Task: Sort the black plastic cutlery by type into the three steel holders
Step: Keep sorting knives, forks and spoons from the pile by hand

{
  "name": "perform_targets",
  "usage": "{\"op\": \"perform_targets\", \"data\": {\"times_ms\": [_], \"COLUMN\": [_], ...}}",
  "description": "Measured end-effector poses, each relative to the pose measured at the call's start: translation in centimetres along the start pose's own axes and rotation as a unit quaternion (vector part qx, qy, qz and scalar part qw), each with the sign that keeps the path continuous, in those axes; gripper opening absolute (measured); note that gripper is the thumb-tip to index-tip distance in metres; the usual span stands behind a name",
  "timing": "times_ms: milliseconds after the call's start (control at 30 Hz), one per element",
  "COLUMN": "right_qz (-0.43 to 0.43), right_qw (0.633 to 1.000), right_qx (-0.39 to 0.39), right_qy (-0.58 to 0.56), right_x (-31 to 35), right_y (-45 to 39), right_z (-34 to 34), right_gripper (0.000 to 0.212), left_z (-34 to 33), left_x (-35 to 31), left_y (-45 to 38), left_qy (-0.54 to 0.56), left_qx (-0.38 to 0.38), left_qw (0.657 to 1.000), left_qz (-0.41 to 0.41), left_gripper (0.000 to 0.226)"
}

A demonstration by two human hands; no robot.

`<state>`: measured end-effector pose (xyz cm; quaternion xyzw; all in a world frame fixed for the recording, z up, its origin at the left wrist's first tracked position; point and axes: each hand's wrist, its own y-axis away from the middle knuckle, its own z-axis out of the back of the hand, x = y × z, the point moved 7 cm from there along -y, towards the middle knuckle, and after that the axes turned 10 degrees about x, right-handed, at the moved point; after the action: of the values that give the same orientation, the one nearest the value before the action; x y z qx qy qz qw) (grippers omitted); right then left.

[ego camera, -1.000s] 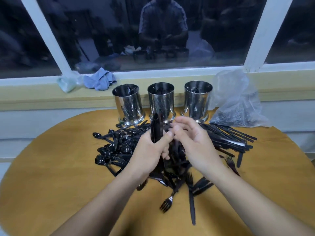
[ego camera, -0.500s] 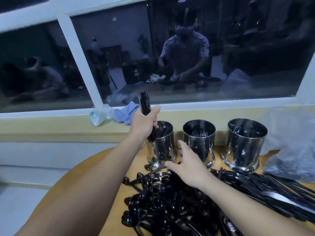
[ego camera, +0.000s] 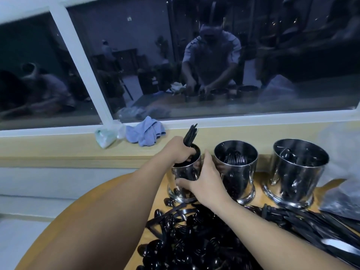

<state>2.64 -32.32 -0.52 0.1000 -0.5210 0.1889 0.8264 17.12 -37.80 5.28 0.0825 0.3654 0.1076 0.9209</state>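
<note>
Three steel holders stand in a row at the table's far edge. My left hand [ego camera: 180, 151] grips a bundle of black cutlery [ego camera: 190, 135] and sits at the mouth of the left holder [ego camera: 191, 172], with the bundle's lower end inside it. My right hand [ego camera: 202, 180] grips the side of that same holder. The middle holder [ego camera: 236, 172] contains black forks. The right holder [ego camera: 298, 172] has a few black pieces inside. A heap of loose black cutlery [ego camera: 194, 240] covers the table in front, with long straight pieces [ego camera: 311, 227] spread to the right.
The round wooden table [ego camera: 152, 223] ends just behind the holders at a yellow ledge. A blue cloth [ego camera: 146, 132] and a crumpled clear bag [ego camera: 107, 134] lie on the sill. A plastic bag [ego camera: 342, 195] sits at the far right. A window reflects the room.
My left hand has lowered the bundle of cutlery into the left holder. My right hand has moved from the table beside the pile to the holder's side.
</note>
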Motion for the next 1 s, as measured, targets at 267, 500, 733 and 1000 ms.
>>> {"op": "perform_targets", "data": {"times_ms": [267,500,733,1000], "right_qz": [-0.010,-0.007,-0.013,-0.007], "right_qw": [1.000,0.999,0.997,0.999], "right_qx": [-0.012,-0.005,0.017,0.013], "right_qy": [0.006,0.043,0.076,0.051], "right_x": [-0.6,-0.1,1.7,0.2], "right_y": [-1.0,-0.5,5.1,17.5], "right_z": [-0.3,-0.1,1.9,7.4], "right_gripper": [0.088,0.100,0.078,0.029], "left_z": [0.7,2.0,4.2,-4.3], "left_x": [-1.2,-1.7,-2.5,-2.7], "left_y": [0.7,1.2,5.0,18.6], "left_qy": [-0.091,-0.170,-0.143,0.001], "left_qx": [0.027,-0.022,-0.126,-0.077], "left_qw": [0.995,0.985,0.977,0.978], "left_qz": [0.040,0.007,-0.094,-0.192], "left_gripper": [0.037,0.063,0.028,0.023]}}
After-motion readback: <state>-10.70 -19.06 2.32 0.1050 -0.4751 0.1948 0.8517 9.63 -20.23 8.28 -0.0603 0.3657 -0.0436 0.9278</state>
